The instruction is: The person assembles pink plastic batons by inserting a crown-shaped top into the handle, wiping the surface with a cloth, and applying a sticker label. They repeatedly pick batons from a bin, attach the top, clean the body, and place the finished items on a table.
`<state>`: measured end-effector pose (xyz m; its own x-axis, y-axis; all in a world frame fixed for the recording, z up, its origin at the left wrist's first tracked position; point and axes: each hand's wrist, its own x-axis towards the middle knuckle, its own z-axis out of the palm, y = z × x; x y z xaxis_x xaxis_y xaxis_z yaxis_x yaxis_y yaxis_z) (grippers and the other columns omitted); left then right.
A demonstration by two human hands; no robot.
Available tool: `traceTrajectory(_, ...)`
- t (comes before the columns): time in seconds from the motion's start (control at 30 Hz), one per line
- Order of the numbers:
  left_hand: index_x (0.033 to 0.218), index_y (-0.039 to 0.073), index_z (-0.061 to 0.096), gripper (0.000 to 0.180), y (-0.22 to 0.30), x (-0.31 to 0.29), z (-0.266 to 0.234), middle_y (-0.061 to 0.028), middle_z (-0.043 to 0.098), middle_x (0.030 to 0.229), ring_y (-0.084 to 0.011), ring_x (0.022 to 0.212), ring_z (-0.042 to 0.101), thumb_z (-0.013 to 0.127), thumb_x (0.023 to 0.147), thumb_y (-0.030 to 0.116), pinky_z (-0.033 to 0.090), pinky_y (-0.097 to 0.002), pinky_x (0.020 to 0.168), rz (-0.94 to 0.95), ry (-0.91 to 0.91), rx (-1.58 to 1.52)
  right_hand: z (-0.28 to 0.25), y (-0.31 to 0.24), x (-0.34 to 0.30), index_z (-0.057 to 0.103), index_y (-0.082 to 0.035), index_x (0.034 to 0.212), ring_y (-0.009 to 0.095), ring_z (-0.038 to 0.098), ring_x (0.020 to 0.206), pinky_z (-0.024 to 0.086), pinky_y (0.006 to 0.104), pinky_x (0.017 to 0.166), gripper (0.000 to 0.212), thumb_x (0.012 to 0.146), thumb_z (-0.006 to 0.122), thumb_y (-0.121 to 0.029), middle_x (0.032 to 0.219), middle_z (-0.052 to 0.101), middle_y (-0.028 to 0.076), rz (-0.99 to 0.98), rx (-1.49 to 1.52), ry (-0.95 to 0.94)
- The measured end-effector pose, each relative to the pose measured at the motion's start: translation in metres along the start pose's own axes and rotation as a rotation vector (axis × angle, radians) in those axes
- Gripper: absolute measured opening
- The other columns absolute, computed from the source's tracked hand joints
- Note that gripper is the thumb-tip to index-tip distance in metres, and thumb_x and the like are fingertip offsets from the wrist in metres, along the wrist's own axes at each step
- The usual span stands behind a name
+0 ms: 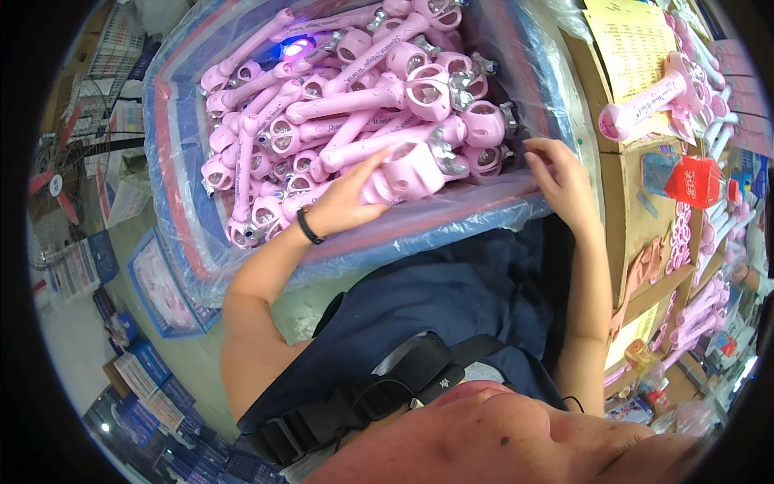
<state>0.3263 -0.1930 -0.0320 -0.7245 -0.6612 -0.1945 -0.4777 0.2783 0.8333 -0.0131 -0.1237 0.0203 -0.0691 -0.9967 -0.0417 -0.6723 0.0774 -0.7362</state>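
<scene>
Inside a big plastic-lined bin [363,254] lies a heap of pink toy wands [355,105], with silvery tips on some heads. My left hand [347,206] is closed around the handle of one pink wand [411,171] at the heap's near side; the wand's head points right. Beyond it, a wand with its head lit blue and purple [297,48] lies in the pile. At the bin's right rim my right hand [562,181] is held with its fingers loosely apart and nothing visible in them.
To the right, cardboard boxes [629,185] line a bench bearing another pink wand [645,105], a yellow printed sheet [625,48] and a red-labelled bottle [697,181]. A small blue crate [165,323] stands on the floor at left, near a fan [60,181].
</scene>
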Motion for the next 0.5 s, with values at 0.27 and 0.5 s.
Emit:
traceTrajectory(0.27,0.143,0.004,0.025,0.083,-0.008,0.056,0.077,-0.0227,0.045,0.127,-0.038,0.117,0.046,0.069,0.073,0.012,0.04,-0.0416,0.098,0.201,-0.085,0.109,0.033,0.02,-0.034,0.064,-0.008,0.091,0.024,0.057,0.064,0.042,0.0341,0.059,0.019,0.073,0.063,-0.002,0.072,0.059,0.005,-0.3,-0.33,0.446)
traceTrajectory(0.5,0.144,0.006,0.023,0.086,-0.002,0.062,0.082,-0.0212,0.042,0.128,-0.0372,0.117,0.045,0.071,0.073,0.014,0.04,-0.0413,0.098,0.203,-0.147,0.189,0.037,0.029,-0.034,0.063,-0.008,0.089,0.024,0.055,0.06,0.04,0.0356,0.055,0.018,0.072,0.062,-0.002,0.067,0.057,0.005,-0.326,-0.289,0.52)
